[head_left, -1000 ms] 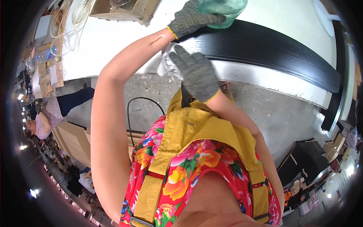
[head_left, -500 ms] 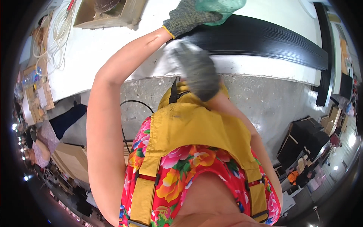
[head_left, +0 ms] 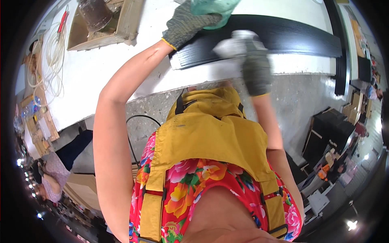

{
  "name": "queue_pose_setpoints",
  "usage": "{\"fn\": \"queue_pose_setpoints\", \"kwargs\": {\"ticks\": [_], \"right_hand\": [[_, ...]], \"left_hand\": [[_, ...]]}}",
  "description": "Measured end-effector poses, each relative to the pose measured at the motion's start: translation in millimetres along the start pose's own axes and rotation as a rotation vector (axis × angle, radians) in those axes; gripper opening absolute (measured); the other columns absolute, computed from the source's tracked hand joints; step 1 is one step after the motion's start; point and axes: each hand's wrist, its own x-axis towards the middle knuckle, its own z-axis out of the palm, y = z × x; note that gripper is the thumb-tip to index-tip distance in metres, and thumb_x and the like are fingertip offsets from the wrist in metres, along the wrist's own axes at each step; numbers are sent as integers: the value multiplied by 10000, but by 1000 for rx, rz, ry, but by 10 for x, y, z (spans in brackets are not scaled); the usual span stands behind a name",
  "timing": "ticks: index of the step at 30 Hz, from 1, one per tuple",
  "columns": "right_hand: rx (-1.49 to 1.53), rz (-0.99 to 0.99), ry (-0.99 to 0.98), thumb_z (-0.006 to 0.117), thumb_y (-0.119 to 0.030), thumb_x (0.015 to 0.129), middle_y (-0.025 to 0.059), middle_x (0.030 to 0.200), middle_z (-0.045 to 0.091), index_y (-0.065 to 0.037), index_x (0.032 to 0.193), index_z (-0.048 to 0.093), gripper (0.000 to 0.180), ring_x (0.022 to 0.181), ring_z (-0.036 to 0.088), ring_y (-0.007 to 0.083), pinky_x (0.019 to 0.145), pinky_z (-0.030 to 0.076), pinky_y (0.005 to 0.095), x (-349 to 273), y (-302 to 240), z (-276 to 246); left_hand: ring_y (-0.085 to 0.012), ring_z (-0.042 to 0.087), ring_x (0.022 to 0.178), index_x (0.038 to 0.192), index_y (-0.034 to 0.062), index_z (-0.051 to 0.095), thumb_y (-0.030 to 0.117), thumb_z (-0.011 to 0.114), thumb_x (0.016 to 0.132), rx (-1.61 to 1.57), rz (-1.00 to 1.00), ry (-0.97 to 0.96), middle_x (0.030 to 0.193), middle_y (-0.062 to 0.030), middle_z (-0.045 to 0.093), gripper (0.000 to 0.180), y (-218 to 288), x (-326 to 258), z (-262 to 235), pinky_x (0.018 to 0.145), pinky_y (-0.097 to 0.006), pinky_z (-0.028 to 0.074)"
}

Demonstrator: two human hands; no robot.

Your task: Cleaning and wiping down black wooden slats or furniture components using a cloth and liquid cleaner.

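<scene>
My left hand (head_left: 187,25), in a grey knit glove with a yellow cuff, is closed around a translucent green plastic container (head_left: 219,10), cut off by the upper edge. Both are over the left part of a long black board (head_left: 298,39) with a wood-grain face, lying on a white work table (head_left: 103,79). At the board's near edge, my gloved right hand (head_left: 256,71) is smeared by motion. A crumpled white cloth (head_left: 231,46) is gripped in its fingers, against or just above the board; which of the two I cannot tell.
A wooden box (head_left: 97,43) holding a dirty brown pot (head_left: 94,15) stands at the table's far left. Beside it lie coiled pale tubing (head_left: 50,71) and a red-handled tool (head_left: 63,21). Another black board (head_left: 342,52) crosses the right end. A person (head_left: 52,178) is at lower left.
The right hand has swept rightward with the cloth, from the board's left end toward its middle. My left hand still holds the green container; the whole view has shifted slightly.
</scene>
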Motion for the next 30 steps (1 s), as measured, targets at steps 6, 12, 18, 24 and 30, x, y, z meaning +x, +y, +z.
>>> {"fn": "queue_pose_setpoints", "kwargs": {"ticks": [6,12,18,24,30], "right_hand": [[-60,-351,-239,513,-152,872,72,1310,546,-142,1282,552,412,1026,589,272,877,491,418,-71,-941,278],[-70,448,35,516,-52,910,150,1151,658,-93,1278,557,372,921,686,271,824,556,361,90,1057,-769],[-290,154,-57,555,-121,860,139,1024,640,-80,1354,482,501,841,640,228,707,536,355,-92,476,-162],[47,-271,25,578,-356,878,21,1168,628,-270,1247,588,379,951,618,268,823,520,404,274,387,-185],[-30,498,119,598,-292,864,176,1104,623,-111,985,658,226,971,597,295,834,481,372,1015,2592,-1697]], "left_hand": [[-187,669,876,1134,23,614,377,837,693,-26,-91,51,990,-102,693,609,-330,-53,-21,785,-320,539],[-212,660,933,1132,31,605,387,834,692,30,-68,30,1033,-116,682,611,-314,-74,-43,828,-318,530],[-206,630,941,1189,0,585,233,784,749,-194,-177,140,1060,-116,664,537,90,64,245,868,-326,495],[-209,609,964,1222,0,579,162,784,742,-99,-157,253,1087,-113,654,547,-125,94,413,874,-334,482],[-247,584,1030,1249,4,548,187,805,730,4,-209,255,1158,-124,626,607,-120,115,514,927,-365,451]]}}
